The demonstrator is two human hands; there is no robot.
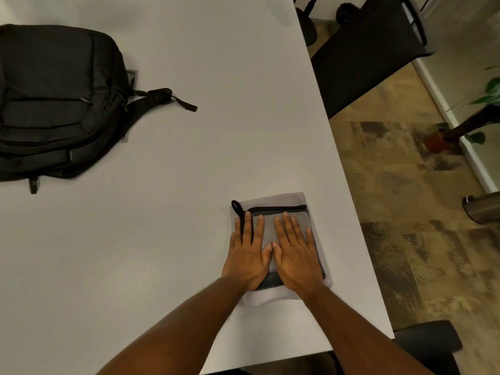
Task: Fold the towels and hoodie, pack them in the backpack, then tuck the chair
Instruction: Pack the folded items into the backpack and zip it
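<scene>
Folded grey towels [273,201] stacked; black backpack [56,101] flat.

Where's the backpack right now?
In the head view, the backpack lies on the table's far left, well apart from the folded towels.

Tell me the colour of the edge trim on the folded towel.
Black, on the grey folded towel; head view shows it best.

Table: a white rectangular top [189,239] filled most of the view.
Floor: mottled brown and tan surface [400,201], right of the table.
Seating: a dark seat [365,58] stood beside the table's far right edge.
Plant: green leaves [489,96] above an orange pot [435,143], near a white baseboard [454,123].
Container: a metallic cylinder [484,209] lay at the right frame edge.
</scene>
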